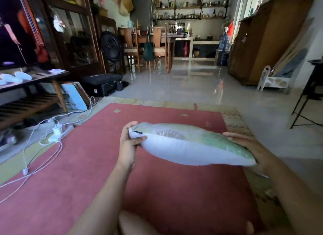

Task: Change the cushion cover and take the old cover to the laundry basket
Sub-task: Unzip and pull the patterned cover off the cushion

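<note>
A cushion (188,145) hangs flat in the air over the red rug, held edge-on between my hands. Its top face is pale green, its near side white. A small dark zip pull shows at its left corner. My left hand (129,142) grips that left corner, fingers curled over the top and thumb pressed against the white side. My right hand (251,147) holds the right end from behind and below, fingers wrapped round the edge. No laundry basket shows in this view.
A red rug (87,164) covers the floor below. White cables and a charger (56,131) lie at its left edge, by a low TV stand (35,87). A black metal stand (307,101) is at right; a wooden wardrobe (265,42) and dining chairs stand beyond the tiled floor.
</note>
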`<state>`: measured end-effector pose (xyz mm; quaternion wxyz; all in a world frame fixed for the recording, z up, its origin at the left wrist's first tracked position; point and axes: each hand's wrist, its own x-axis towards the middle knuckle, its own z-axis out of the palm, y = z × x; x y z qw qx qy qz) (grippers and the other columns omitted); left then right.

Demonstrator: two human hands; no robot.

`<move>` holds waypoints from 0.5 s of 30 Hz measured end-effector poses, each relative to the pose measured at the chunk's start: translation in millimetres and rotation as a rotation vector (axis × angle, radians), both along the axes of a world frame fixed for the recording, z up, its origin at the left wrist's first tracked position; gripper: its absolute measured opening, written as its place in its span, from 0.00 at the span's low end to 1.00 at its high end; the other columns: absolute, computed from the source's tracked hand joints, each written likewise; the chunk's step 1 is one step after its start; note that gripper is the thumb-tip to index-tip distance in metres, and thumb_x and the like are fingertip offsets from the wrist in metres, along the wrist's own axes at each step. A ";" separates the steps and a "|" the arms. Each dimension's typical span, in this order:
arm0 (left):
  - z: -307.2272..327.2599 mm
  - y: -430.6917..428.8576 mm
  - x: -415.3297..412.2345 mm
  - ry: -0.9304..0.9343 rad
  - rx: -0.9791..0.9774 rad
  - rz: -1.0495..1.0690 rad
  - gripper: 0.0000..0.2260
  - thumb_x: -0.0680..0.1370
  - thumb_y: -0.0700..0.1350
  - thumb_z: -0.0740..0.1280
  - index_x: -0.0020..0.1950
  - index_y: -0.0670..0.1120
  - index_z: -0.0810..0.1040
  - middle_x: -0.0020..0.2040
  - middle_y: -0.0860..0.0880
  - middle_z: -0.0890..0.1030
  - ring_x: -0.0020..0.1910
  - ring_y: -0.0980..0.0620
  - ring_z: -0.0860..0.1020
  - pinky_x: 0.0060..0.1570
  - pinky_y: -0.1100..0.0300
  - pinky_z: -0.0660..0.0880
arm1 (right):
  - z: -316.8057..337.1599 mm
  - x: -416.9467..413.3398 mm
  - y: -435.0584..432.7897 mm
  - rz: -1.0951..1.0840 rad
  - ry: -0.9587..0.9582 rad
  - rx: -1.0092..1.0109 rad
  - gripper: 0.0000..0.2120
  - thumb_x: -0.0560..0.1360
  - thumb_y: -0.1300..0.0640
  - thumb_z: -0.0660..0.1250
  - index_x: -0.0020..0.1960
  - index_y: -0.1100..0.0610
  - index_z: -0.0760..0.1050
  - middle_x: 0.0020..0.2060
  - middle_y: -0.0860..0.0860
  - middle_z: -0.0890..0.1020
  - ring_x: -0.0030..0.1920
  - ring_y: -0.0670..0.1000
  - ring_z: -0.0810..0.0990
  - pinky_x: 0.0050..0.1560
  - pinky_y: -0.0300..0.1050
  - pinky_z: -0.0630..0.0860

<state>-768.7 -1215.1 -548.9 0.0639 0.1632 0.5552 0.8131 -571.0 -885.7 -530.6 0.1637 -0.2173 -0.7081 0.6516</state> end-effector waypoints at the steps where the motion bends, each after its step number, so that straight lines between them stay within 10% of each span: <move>1: -0.5 8.6 -6.1 -0.004 -0.069 0.050 0.25 0.67 0.33 0.72 0.60 0.53 0.74 0.55 0.51 0.80 0.55 0.49 0.78 0.48 0.56 0.73 | -9.3 0.5 -1.4 0.041 0.027 -0.047 0.27 0.64 0.45 0.79 0.61 0.53 0.81 0.60 0.55 0.83 0.59 0.53 0.81 0.63 0.53 0.75; 4: -5.4 31.8 -22.8 0.029 -0.343 0.207 0.23 0.72 0.41 0.73 0.61 0.60 0.71 0.61 0.49 0.74 0.63 0.46 0.74 0.58 0.54 0.73 | -33.5 -3.4 -16.5 0.108 0.208 -0.182 0.39 0.57 0.41 0.82 0.63 0.58 0.78 0.58 0.57 0.83 0.56 0.52 0.81 0.56 0.45 0.78; 9: 2.6 80.0 -22.0 0.255 -0.806 0.408 0.21 0.80 0.58 0.60 0.72 0.54 0.70 0.74 0.32 0.58 0.71 0.32 0.64 0.71 0.39 0.64 | -60.4 -16.6 -25.3 -0.101 0.386 -0.151 0.25 0.74 0.47 0.72 0.68 0.55 0.73 0.61 0.53 0.82 0.63 0.51 0.80 0.67 0.54 0.73; 12: 4.6 113.0 -1.8 0.320 -1.008 0.380 0.18 0.84 0.57 0.54 0.74 0.62 0.66 0.81 0.41 0.41 0.80 0.41 0.39 0.74 0.32 0.42 | -65.8 -21.9 -28.0 -0.311 0.361 -0.013 0.21 0.76 0.43 0.66 0.62 0.55 0.75 0.52 0.44 0.83 0.56 0.40 0.80 0.64 0.41 0.74; 15: -0.2 142.4 16.6 0.636 -1.132 0.226 0.18 0.85 0.57 0.50 0.73 0.61 0.67 0.80 0.54 0.52 0.80 0.51 0.41 0.69 0.28 0.37 | -71.7 -29.0 -22.4 -0.359 0.431 0.005 0.16 0.75 0.44 0.65 0.60 0.50 0.75 0.53 0.42 0.83 0.57 0.39 0.80 0.61 0.36 0.73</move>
